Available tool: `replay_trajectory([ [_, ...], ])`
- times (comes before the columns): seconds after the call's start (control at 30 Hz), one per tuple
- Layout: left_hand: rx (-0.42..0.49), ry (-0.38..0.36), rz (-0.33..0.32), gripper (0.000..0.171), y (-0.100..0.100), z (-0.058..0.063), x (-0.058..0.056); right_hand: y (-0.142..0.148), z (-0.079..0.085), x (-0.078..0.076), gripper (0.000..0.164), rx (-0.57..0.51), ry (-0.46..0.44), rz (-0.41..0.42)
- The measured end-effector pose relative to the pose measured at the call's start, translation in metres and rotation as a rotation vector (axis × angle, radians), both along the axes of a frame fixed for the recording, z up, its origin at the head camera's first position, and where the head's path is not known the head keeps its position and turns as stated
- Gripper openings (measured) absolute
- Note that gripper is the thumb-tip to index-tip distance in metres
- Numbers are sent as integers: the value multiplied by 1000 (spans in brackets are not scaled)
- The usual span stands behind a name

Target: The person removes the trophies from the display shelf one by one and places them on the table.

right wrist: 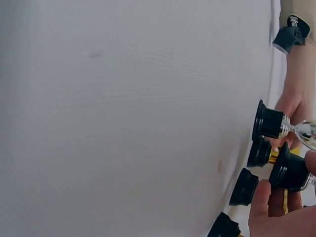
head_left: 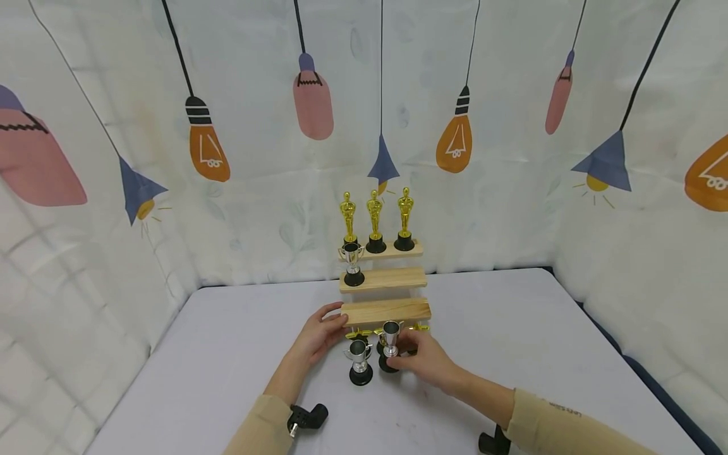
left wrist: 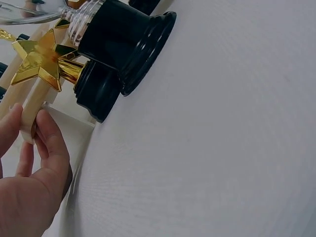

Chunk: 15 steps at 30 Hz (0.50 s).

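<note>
"Head view: what's held?"
"Right hand (head_left: pixel 425 360) grips a silver cup (head_left: pixel 390 339) by its lower part; left hand (head_left: pixel 321 335) pinches the lowest shelf (head_left: pixel 388 311) by its end."
"Any advice?"
"Lift upright, clear of the second cup (head_left: pixel 359 356) just left of the right hand and the star trophy (left wrist: pixel 42 58) beyond; steady the shelf."

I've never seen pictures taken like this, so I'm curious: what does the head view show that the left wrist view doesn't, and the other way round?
Only the head view shows the printed lamps on the backdrop, the tan sleeves and the three golden figures whole, in a row.

Only the left wrist view shows the gold star with all five points.

Both show the left hand holding one end of the front shelf, a silver cup on a black base, and the white tabletop.
</note>
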<state>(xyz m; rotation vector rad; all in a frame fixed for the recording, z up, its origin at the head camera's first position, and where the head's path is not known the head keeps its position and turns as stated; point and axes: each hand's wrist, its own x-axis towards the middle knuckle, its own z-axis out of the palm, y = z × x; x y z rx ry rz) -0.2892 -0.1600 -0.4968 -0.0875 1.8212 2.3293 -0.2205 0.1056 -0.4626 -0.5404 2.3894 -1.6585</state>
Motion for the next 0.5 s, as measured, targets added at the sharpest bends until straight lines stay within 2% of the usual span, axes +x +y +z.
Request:
replay_trajectory([
  [0.37, 15, 0, 6, 54, 1, 1, 1, -1, -12, 4, 29, 14, -18, 26],
  [0.5, 8, 6, 7, 55, 0, 0, 1, -2, -14, 5, 27, 36, 1, 16],
])
